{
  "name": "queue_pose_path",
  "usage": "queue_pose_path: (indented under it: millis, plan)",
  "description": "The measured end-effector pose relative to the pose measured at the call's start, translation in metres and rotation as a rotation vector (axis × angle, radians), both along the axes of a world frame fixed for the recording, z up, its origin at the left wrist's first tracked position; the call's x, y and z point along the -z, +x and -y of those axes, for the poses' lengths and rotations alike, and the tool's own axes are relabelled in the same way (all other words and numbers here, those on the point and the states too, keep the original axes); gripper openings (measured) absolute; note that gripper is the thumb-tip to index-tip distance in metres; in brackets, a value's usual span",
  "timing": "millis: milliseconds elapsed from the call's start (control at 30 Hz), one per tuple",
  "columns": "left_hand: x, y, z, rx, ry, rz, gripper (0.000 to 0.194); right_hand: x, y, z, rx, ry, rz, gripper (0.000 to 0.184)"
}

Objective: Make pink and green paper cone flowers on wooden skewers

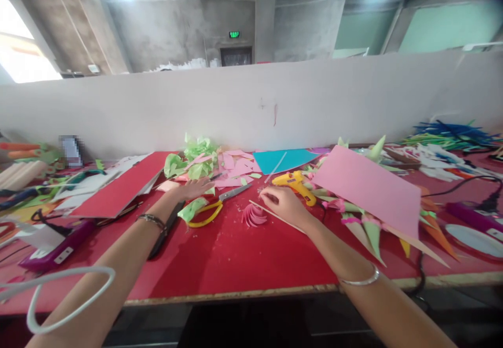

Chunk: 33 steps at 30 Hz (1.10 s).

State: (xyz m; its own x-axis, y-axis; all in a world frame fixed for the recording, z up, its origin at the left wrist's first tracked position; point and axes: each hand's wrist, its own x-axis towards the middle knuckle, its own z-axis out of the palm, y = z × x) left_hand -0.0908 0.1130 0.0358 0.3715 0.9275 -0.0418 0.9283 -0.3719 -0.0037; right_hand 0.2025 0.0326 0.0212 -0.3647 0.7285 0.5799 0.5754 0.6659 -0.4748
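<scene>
Red table (236, 269), yellow-handled scissors (234, 192), curled pink paper (254, 218), yellow glue gun (296, 182), teal sheet (296, 159)

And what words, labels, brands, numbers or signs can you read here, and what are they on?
None can be read with certainty.
Green lit sign above the doorway: marks too small and blurred to read.
Yellow glue gun by the right hand: dark marking on its side, too blurred to read.
Phone at left: blurred over, nothing legible.
</scene>
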Motion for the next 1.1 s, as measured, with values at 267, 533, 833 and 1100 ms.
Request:
queue_pose_path:
  millis: [267, 533, 833, 1100]
  plan:
    - [0.035, 0.011, 0.036, -0.079, 0.214, -0.019, 0.033, -0.002, 0.004, -0.001, 0.109, 0.043, -0.023, 0.017]
    - [0.027, 0.026, 0.054, -0.088, 0.337, -0.083, 0.048, 0.000, 0.009, -0.006, 0.235, 0.115, -0.112, 0.018]
    - [0.023, 0.036, 0.066, -0.157, 0.275, -0.100, 0.039, 0.005, 0.000, -0.003, 0.100, 0.050, -0.042, 0.013]
    - [0.021, 0.036, 0.064, -0.170, 0.215, -0.074, 0.046, 0.006, 0.002, -0.005, 0.101, 0.055, -0.039, 0.016]
